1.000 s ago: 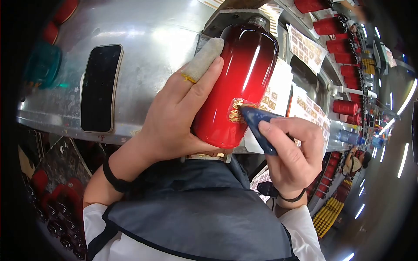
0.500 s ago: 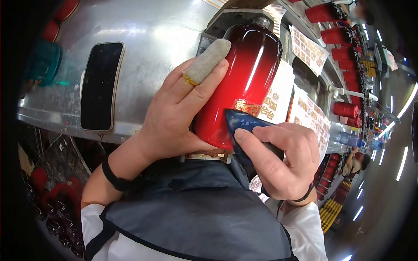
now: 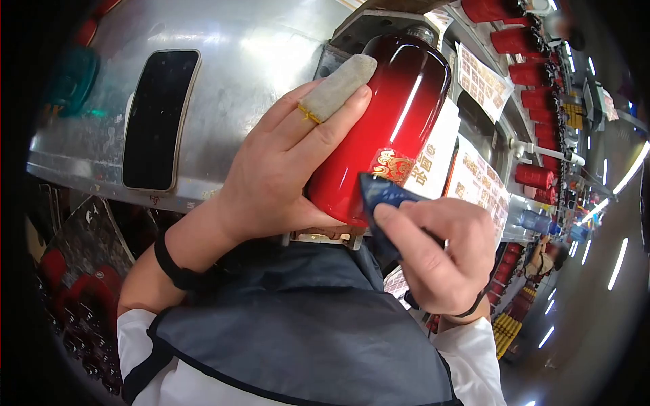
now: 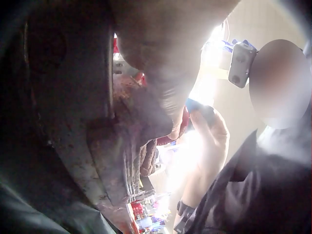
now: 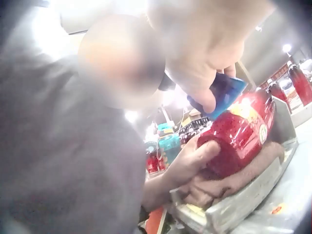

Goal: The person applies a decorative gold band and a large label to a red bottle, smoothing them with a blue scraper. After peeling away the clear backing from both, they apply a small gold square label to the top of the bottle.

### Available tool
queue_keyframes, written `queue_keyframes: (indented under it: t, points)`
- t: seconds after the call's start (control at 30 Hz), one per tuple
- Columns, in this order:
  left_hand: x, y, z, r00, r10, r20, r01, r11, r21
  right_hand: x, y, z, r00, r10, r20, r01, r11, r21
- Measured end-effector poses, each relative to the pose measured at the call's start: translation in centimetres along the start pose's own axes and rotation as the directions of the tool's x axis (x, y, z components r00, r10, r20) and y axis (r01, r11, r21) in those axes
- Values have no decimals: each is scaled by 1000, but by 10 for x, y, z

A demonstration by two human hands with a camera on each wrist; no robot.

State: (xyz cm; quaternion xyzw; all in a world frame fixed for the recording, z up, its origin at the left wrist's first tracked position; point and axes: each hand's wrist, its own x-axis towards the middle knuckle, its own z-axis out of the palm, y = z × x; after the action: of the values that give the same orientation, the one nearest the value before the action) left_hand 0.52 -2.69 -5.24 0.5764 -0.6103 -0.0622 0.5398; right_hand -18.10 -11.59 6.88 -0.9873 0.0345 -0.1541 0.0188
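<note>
A glossy bottle [image 3: 406,111], dark at the neck and red toward the base, lies on its side with its neck pointing away. My left hand [image 3: 277,166] holds it, fingers along its left side and thumb at the base. A grey cover [image 3: 338,89] tied with yellow thread wraps one finger. Near the base, a gold-patterned decal [image 3: 391,164] sits on the bottle. In my right hand [image 3: 443,247], a blue scraper [image 3: 380,195] is pinched between thumb and fingers, its edge at the decal's lower side. The right wrist view shows the scraper [image 5: 225,95] over the bottle [image 5: 234,146].
Beneath the bottle is a metal cradle [image 5: 239,202] with brown padding. A phone [image 3: 161,118] lies on the metal table at left. Printed decal sheets [image 3: 479,179] lie right of the bottle. Several red bottles [image 3: 531,73] stand in a row farther right.
The scraper has moved from the decal's right part down and left to its lower edge, uncovering more of the gold pattern. The left hand keeps its hold on the bottle.
</note>
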Motion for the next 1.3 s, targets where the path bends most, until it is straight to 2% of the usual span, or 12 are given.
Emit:
queue_keyframes:
  t: [0.17, 0.23, 0.43, 0.57, 0.67, 0.73, 0.87, 1.0, 1.07, 1.13, 1.2, 1.3]
  points:
    - [-1, -3, 1, 1000, 22, 17, -21, 999, -25, -2, -4, -9, 997, 48, 68, -58, 986, 155]
    - [0, -2, 1, 1000, 20, 14, -19, 999, -45, -4, -3, -10, 986, 162, -47, -150, 970, 189]
    - [0, 0, 1, 1000, 11, 9, -10, 998, -58, -12, -1, -5, 967, 235, -96, -223, 967, 122]
    - [0, 2, -1, 998, -31, 49, 33, 998, -48, -12, 0, 3, 987, 137, -83, -127, 985, 115]
    - [0, 3, -1, 999, -28, 45, 31, 998, -57, -9, 6, 6, 979, 151, -136, -144, 988, 61]
    - [-1, 3, -2, 998, -33, 61, 36, 998, -60, -7, 6, 7, 994, 41, -102, -35, 998, 54]
    - [0, 3, -1, 996, -52, 67, 56, 997, -61, -3, 13, 6, 981, 119, -150, -110, 992, 68]
    - [0, 0, -3, 996, -40, 76, 43, 998, -50, -2, 9, 16, 976, -17, -219, 29, 998, 52]
    - [-1, 0, -3, 995, -50, 91, 57, 995, -76, -4, 20, 11, 974, 88, -207, -81, 996, 45]
    - [-1, -1, -3, 995, -42, 95, 49, 996, -75, -4, 18, 11, 974, 86, -211, -80, 996, 38]
    - [1, -1, -3, 995, -36, 98, 44, 996, -73, -4, 6, 13, 982, -4, -190, 26, 993, 115]
    - [2, 2, -3, 998, -33, 50, 37, 996, -87, -10, 22, 13, 971, 58, -230, -41, 996, 80]
